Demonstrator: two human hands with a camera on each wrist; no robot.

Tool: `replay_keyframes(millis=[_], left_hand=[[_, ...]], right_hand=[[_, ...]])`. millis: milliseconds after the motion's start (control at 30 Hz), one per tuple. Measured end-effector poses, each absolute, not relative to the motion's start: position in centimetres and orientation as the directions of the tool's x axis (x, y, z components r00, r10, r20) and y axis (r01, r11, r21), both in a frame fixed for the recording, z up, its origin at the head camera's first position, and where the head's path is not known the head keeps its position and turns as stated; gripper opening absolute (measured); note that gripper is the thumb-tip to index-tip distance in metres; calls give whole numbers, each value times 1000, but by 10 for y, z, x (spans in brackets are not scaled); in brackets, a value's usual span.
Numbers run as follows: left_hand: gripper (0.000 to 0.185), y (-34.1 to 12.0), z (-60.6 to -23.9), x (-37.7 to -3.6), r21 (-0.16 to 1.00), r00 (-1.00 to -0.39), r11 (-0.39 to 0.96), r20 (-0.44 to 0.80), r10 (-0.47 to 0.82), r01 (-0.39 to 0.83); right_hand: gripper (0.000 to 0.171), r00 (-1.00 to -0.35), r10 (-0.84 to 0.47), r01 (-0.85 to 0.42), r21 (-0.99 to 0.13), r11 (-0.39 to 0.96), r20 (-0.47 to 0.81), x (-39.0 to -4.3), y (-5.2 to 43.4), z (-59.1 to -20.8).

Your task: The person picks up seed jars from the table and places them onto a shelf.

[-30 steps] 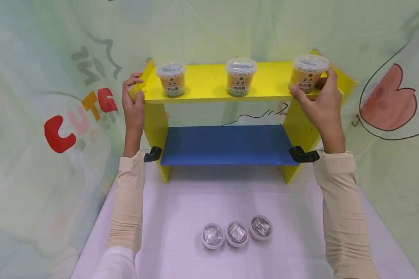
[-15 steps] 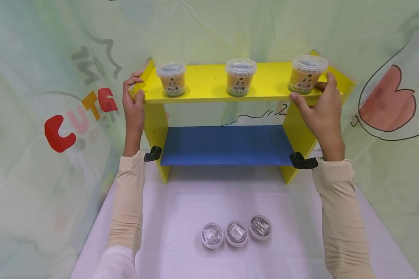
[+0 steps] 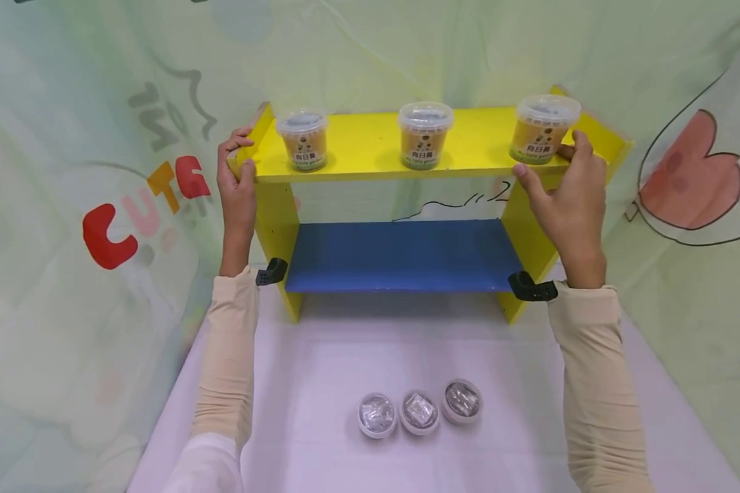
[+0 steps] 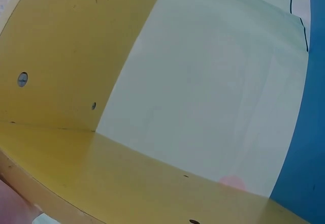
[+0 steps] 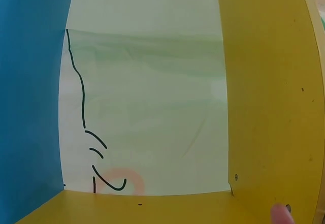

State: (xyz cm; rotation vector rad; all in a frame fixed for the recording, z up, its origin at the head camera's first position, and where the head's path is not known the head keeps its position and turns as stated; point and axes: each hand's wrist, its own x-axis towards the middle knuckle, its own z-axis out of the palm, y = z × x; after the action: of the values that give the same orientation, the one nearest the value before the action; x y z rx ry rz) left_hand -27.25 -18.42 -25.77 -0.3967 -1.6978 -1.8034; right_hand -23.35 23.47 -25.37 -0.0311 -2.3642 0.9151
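My left hand (image 3: 238,185) grips the left end of the yellow top board of a small shelf (image 3: 370,140), thumb in front and fingers round the end panel. On that board stand three clear-lidded plastic tubs with printed labels: a left tub (image 3: 303,142), a middle tub (image 3: 425,137) and a right tub (image 3: 541,130). Beside the right tub is my right hand (image 3: 567,192), thumb tip at the board's front edge just under the tub, fingers spread at its right side. In the right wrist view a blurred thumb tip (image 5: 282,215) shows against the yellow board. The left wrist view shows the shelf's inside.
Below is a blue lower board (image 3: 401,257) between yellow side panels. On the white cloth in front lie three more lidded tubs: one on the left (image 3: 377,415), one in the middle (image 3: 419,412) and one on the right (image 3: 462,401). Printed fabric hangs behind and at both sides.
My right hand has loosened from the right tub and drawn slightly down and back, while the tub stays on the board. My left hand keeps its hold on the shelf.
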Motion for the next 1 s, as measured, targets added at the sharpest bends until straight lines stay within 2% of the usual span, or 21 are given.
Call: replay_keyframes(millis=[233, 600, 1000], left_hand=[[25, -189, -263, -270, 775, -749, -7, 609, -262, 632], [24, -190, -264, -268, 765, -739, -11, 618, -269, 644], [25, -185, -258, -272, 787, -763, 22, 604, -230, 616]], right_hand=[[82, -791, 210, -214, -581, 785, 575, -233, 231, -247], [82, -806, 217, -173, -571, 803, 550, -231, 227, -245], [81, -811, 232, -164, -589, 791, 537, -230, 232, -252]])
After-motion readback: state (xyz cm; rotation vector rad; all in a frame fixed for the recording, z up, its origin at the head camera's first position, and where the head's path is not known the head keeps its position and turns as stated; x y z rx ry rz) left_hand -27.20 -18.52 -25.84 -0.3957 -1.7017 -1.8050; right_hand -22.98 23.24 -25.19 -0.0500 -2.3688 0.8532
